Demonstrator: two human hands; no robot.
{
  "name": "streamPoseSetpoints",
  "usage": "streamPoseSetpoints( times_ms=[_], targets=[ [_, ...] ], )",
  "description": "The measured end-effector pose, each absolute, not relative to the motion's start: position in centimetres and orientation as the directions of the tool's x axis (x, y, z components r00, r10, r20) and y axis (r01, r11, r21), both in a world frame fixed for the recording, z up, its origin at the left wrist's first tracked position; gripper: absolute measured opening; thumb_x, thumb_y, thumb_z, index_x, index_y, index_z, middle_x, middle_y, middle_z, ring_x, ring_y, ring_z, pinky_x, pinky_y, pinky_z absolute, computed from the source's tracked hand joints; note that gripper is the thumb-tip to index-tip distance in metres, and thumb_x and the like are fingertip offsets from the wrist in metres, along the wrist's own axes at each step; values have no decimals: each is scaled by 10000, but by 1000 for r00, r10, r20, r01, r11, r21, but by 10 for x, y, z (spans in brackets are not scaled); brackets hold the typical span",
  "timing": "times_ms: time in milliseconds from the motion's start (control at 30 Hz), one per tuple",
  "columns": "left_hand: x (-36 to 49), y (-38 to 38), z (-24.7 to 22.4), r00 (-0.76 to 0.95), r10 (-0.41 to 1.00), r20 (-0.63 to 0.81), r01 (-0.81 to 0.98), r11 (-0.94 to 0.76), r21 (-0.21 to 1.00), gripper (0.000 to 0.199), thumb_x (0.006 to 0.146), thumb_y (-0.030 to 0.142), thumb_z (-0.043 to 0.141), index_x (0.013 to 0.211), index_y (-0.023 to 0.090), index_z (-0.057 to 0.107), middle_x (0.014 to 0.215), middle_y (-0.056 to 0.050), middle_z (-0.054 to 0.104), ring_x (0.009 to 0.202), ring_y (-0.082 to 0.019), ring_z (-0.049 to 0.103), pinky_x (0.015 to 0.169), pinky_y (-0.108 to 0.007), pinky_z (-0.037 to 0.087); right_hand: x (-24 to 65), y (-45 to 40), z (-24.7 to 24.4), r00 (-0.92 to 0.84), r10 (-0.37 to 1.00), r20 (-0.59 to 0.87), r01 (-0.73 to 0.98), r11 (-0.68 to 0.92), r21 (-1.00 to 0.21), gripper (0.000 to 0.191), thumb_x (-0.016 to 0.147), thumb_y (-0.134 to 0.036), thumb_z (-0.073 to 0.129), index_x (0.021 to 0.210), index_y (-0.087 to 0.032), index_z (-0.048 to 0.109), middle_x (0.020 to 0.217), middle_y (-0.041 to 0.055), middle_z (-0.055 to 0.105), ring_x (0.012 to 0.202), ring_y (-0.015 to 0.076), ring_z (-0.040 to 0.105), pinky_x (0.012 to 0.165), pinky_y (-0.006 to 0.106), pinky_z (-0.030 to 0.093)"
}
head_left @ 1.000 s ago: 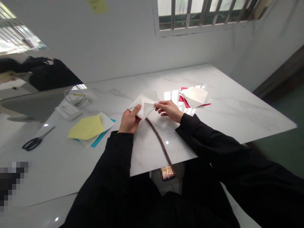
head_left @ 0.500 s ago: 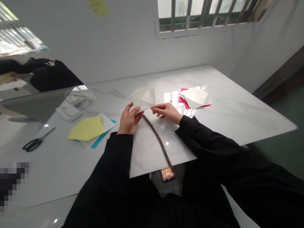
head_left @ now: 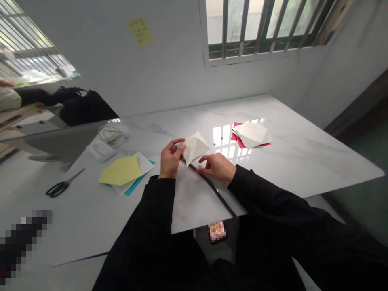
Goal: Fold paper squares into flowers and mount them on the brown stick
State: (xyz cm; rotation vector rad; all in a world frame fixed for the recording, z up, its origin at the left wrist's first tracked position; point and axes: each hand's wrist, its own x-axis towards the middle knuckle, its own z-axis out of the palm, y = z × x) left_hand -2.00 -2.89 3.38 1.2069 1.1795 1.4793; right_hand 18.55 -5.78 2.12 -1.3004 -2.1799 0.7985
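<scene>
My left hand is closed on a folded piece of cream paper, thumb in front, and holds it just above the table. The paper has creases and pointed corners. My right hand is just right of the paper, thumb and index finger apart with a gap between them. A thin dark brown stick slants from beside my left fingers, past my right fingertips, to the table's front edge. Whether my right fingertips touch the stick, I cannot tell; its upper end is hidden by my left hand and the paper.
Cream and red paper sheets lie at the right. At the left are yellow, white and blue sheets, black-handled scissors and a white box with a coiled cable. Several tiny bits dot the marble-look table.
My right fingers have let go of the paper's edge and moved down toward the stick. The paper has turned in my left hand. The stick's lower end has swung to the right.
</scene>
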Motion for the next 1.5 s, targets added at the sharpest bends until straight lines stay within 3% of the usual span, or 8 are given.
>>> streamPoseSetpoints(
  times_ms=[67,200,333,433,533,800,1033,1500],
  targets=[
    [-15,-31,32,-101,975,196,6,-196,980,376,754,394,850,1060,190,767,656,49,585,578,-107,528,574,-217,446,208,-48,22,-391,916,92,612,333,-717,241,850,-325,859,995,-203,711,763,22,731,751,219,715,746,341,516],
    [7,-32,23,-95,969,228,109,-218,970,305,799,400,810,1014,194,743,718,20,646,624,-135,586,600,-241,475,254,-42,17,-369,920,130,413,288,-864,554,788,-333,885,1245,-227,591,1054,39,728,766,177,716,700,324,578],
    [32,-37,15,-25,963,268,414,-234,880,145,871,343,739,964,233,721,720,14,643,636,-172,623,650,-293,495,266,-47,1,-316,879,357,435,468,-769,683,743,-371,927,1325,-233,597,1336,144,652,1004,261,694,763,391,610],
    [36,-44,12,173,924,340,653,-366,663,99,884,246,708,977,249,743,852,-35,706,805,-243,676,884,-410,547,260,-48,-9,-373,819,437,485,573,-661,534,817,-306,884,1298,-223,666,1286,144,675,1005,259,687,869,427,603],
    [24,-48,11,224,867,445,750,-445,490,210,850,198,737,1050,254,769,1283,-119,697,1164,-339,640,1101,-521,490,255,-49,-12,-440,801,406,507,595,-624,270,872,-275,837,1115,-205,740,1149,124,733,955,245,708,877,418,603],
    [-8,-61,14,614,714,338,552,-694,463,203,945,159,618,1040,257,769,1161,-61,777,1159,-268,670,1092,-502,520,258,-48,-9,-590,668,454,403,731,-551,201,970,-165,662,1112,-221,792,1252,117,785,1235,283,712,1108,514,564],
    [-12,-70,18,612,729,306,569,-675,470,240,881,254,776,1120,281,776,1268,-69,765,1218,-287,677,1115,-535,511,267,-50,-11,-626,675,391,439,719,-538,338,968,-113,643,1213,-275,811,1382,90,757,1385,301,645,1183,579,518],
    [-8,-63,13,470,816,337,641,-578,506,141,938,374,743,881,250,779,1095,-76,738,1089,-288,646,1030,-491,521,261,-55,-6,-541,730,417,417,664,-620,41,910,-223,794,947,-237,804,1126,96,803,1056,273,714,976,457,591]
  ],
)
